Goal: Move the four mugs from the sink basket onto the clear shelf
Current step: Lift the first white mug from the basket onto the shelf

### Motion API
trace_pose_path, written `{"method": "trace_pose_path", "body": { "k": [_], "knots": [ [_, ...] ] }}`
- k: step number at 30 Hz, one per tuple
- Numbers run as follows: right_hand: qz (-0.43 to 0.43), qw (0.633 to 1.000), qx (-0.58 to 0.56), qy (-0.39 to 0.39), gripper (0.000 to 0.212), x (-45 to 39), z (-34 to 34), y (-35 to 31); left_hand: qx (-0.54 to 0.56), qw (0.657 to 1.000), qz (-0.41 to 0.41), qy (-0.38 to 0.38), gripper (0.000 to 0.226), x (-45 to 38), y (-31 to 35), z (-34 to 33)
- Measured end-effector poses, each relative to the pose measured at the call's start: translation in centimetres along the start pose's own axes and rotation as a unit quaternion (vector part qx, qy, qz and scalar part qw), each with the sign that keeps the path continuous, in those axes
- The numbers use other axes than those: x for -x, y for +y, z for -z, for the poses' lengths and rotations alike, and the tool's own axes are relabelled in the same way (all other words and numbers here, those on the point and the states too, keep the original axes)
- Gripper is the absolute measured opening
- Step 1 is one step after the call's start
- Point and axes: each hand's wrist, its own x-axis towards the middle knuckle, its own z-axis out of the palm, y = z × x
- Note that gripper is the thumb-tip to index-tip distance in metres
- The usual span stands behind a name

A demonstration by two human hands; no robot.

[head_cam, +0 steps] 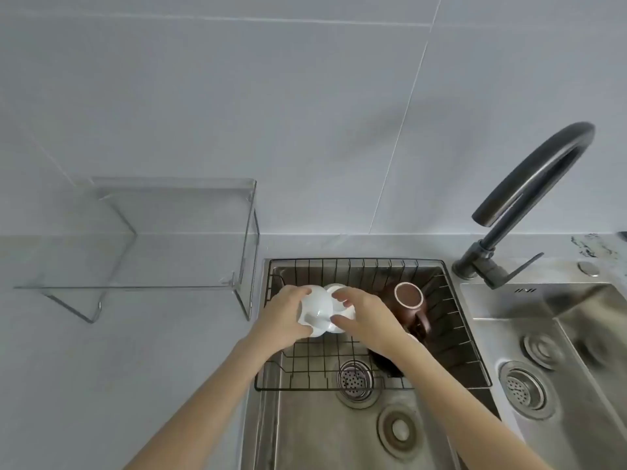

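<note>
Beside the steel sink (390,446), on the grey table (101,368), stands the clear shelf (135,259), with a black wire basket (451,320) set over the sink. Inside the basket, the left hand (283,317) grips one white mug (317,307) and the right hand (368,317) grips a second white mug (339,293) touching it. Just to their right lies a brown mug (409,300) on its side.

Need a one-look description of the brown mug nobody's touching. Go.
Start at the black faucet, then drop into the wire basket in the sink below it. The brown mug stands in the basket's back right part, to the right of both hands. It is the only dark mug with its pale rim showing; the white mugs are being held.
</note>
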Motion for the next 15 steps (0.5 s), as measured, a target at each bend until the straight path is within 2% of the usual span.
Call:
{"method": "trace_pose_path", "body": {
  "k": [8, 12, 15],
  "knots": [
    [0.027, 0.99, 0.142, -0.01, 0.033, -2.1, -5.5, 1.3, -0.198, 0.979, -0.021, 0.031, 0.086, -2.6, -3.5, -2.2],
    [0.057, 0.979, 0.184, 0.067, 0.025, -2.3, -7.4, 2.2, -0.193, 0.981, -0.026, 0.017, 0.09, -3.5, -4.3, -3.0],
    [0.046, 0.961, 0.261, 0.074, 0.034, -2.5, -7.7, 2.5, -0.133, 0.991, -0.006, 0.012, 0.094, -3.7, -4.7, -3.3]
  ]
}}
